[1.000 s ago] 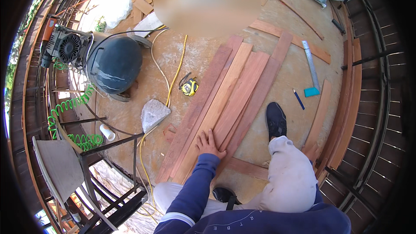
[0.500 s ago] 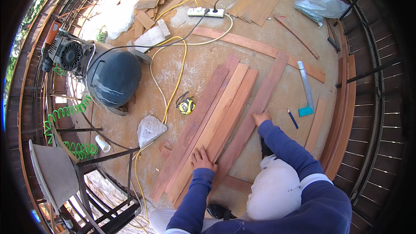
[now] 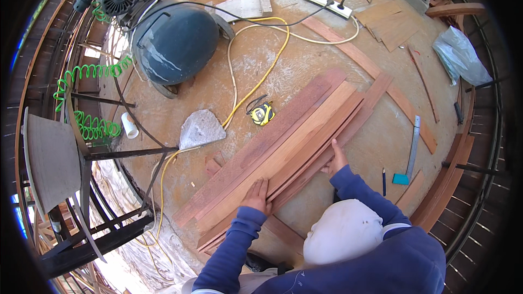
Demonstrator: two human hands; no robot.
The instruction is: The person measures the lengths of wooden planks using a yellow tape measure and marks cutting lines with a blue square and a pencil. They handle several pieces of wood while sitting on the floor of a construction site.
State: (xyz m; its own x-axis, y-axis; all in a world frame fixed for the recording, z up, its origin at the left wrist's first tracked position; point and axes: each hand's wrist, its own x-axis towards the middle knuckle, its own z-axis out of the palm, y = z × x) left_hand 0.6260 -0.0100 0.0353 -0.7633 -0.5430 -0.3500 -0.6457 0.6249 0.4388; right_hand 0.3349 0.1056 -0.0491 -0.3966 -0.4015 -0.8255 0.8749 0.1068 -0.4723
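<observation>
Several reddish-brown wooden planks (image 3: 297, 144) lie side by side, running from lower left to upper right. My left hand (image 3: 256, 196) rests on them near their lower end, fingers stretched out flat. At the right edge of the outermost plank (image 3: 372, 100), my right hand (image 3: 335, 159) grips the side, with one digit stretched along it and the others curled, partly hidden. This plank lies close against the others. Left of the planks are a yellow and black tape measure (image 3: 262, 114) and a rough stone block (image 3: 201, 129).
A dark air compressor (image 3: 177, 43) stands at upper left, near a green coiled hose (image 3: 98, 127). Cables run to a white power strip (image 3: 327, 4). On the right lie a try square (image 3: 414, 149), a pencil (image 3: 384, 182) and a long board (image 3: 376, 71).
The outermost right plank has shifted left, closing the gap to the others. My right hand has moved with it, while my left stays on the planks. The view has turned.
</observation>
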